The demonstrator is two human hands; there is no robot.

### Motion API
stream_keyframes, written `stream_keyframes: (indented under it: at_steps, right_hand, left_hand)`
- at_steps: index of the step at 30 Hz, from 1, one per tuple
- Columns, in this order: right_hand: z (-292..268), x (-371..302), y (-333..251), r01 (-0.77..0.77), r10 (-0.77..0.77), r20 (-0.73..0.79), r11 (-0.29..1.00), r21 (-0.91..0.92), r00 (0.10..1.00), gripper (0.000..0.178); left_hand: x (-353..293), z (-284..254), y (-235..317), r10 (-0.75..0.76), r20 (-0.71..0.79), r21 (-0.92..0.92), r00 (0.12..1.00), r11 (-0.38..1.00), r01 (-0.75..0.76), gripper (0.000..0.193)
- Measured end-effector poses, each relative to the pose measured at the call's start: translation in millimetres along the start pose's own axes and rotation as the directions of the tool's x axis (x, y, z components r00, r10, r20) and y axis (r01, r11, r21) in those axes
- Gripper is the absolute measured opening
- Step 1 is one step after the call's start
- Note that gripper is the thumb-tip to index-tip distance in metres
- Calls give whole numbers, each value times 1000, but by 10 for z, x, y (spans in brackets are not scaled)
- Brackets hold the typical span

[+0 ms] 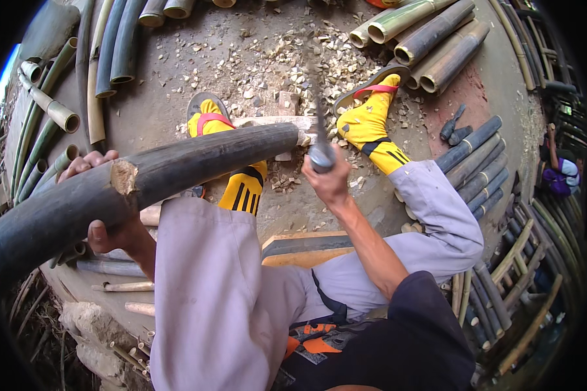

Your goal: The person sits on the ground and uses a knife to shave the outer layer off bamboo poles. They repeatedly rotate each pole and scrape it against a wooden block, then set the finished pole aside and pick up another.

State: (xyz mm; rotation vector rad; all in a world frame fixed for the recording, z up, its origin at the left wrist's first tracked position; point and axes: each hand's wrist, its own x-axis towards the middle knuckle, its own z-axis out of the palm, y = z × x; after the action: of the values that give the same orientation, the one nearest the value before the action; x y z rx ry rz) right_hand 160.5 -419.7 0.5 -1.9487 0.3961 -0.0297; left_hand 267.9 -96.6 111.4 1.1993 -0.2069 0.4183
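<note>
A thick dark bamboo pole [209, 156] slants from the left edge toward the middle, across my left shin. My left hand [107, 228] is wrapped round it from beneath, near a pale rough notch [124, 177] at the node. The pole's far end rests on or just above a pale wooden block [267, 121] between my feet; I cannot tell which. My right hand [332, 179] is closed round the handle of a long-bladed chopping tool [321, 156]. Its blade points away from me, blurred by motion, just right of the pole's end.
Wood chips [293, 65] litter the ground ahead. Cut bamboo lengths [437, 49] lie at the far right, with a dark-handled tool [454, 124] below them. More bamboo poles [52, 107] stack at the left. A person [561, 173] is at the right edge.
</note>
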Motion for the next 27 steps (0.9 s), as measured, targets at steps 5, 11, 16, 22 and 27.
stream_keyframes:
  at_steps: [5,11,16,22,27]
  right_hand:
    - [-124,174,355,-191,233,114,937,-291,966,27]
    - [-368,-18,-519,163,-165,-146,986,-25,975,24]
    - [-260,-20,-500,284,-272,-169,958,50,947,24]
    - [-32,50,361,-93,120,109,969,-229,987,26]
    - [-200,-68,-281,73,-74,-13,996,-52,997,23]
  left_hand:
    - [0,486,76,-121,-385,50,915,987,152,74]
    - [-153,411,106,-37,-400,50,916,997,62,63]
    - [-130,414,125,22,-383,61,923,998,1,68]
    - [-94,521,109,3,-345,44,939,999,13,65]
    - [-67,371,106,32,-284,-19,958,999,-39,68]
